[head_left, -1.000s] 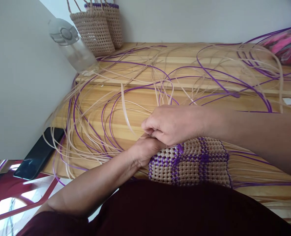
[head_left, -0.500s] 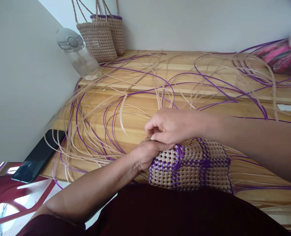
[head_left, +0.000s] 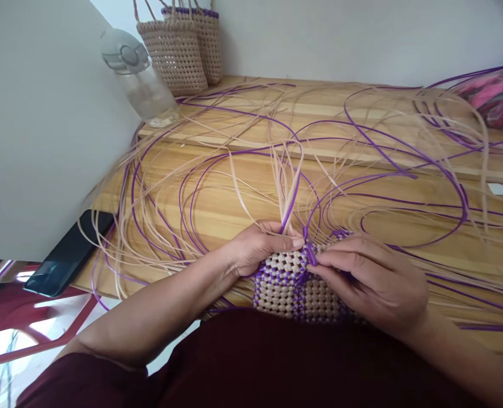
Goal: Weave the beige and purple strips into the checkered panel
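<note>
A woven piece (head_left: 281,289) in beige and purple lies at the table's front edge, against my dark shirt. My left hand (head_left: 260,246) grips its upper left edge, thumb on top, with beige and purple strands rising from behind the fingers. On the right, my right hand (head_left: 370,277) pinches a purple strand (head_left: 311,254) at the weave's upper edge with thumb and forefinger. That hand covers the right part of the weave. Long loose strands (head_left: 294,192) fan out beyond both hands.
A clear bottle (head_left: 147,90) and two small woven baskets (head_left: 175,56) stand at the back left. A dark phone (head_left: 68,255) lies on the table's left edge. At the far right sits a pink and grey bundle (head_left: 495,99). Loose strands cover much of the wooden table (head_left: 158,198).
My right hand has moved from above my left hand down to the right and now pinches a purple strand. My left hand still holds the edge. The view has shifted slightly.
</note>
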`<state>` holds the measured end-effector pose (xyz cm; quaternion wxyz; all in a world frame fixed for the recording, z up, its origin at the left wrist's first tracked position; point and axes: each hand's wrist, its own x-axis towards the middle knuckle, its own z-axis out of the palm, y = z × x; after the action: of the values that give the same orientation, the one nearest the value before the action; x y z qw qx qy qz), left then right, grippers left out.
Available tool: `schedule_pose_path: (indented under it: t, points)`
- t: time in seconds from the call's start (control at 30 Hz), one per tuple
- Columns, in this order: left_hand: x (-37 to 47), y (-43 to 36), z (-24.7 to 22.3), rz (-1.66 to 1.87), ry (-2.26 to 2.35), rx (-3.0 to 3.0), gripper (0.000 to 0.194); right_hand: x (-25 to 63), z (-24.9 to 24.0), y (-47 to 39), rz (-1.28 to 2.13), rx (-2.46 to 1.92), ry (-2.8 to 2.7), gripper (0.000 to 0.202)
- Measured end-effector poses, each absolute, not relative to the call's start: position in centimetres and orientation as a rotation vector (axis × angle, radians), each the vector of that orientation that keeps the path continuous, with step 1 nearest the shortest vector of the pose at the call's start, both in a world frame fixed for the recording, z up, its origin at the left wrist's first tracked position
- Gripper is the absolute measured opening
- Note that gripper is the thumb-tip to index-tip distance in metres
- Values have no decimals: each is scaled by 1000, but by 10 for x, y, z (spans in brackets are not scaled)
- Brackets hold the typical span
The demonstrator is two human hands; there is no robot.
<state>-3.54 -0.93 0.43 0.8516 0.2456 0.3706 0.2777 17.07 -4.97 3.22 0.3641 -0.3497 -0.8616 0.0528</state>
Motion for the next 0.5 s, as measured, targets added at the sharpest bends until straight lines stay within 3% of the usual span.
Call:
schedule_pose_path:
  t: [0.17,0.33,0.5]
  points:
    - [-38,-6,4,539,753,534,28,158,29,-43,98,-822,-2217,29]
    - [-38,-4,5,526,787,595,28,167,47,-53,666,-1047,-2144,7]
    - [-39,-3,6,551,800,672,29,174,54,-66,937,-1055,-2069,13]
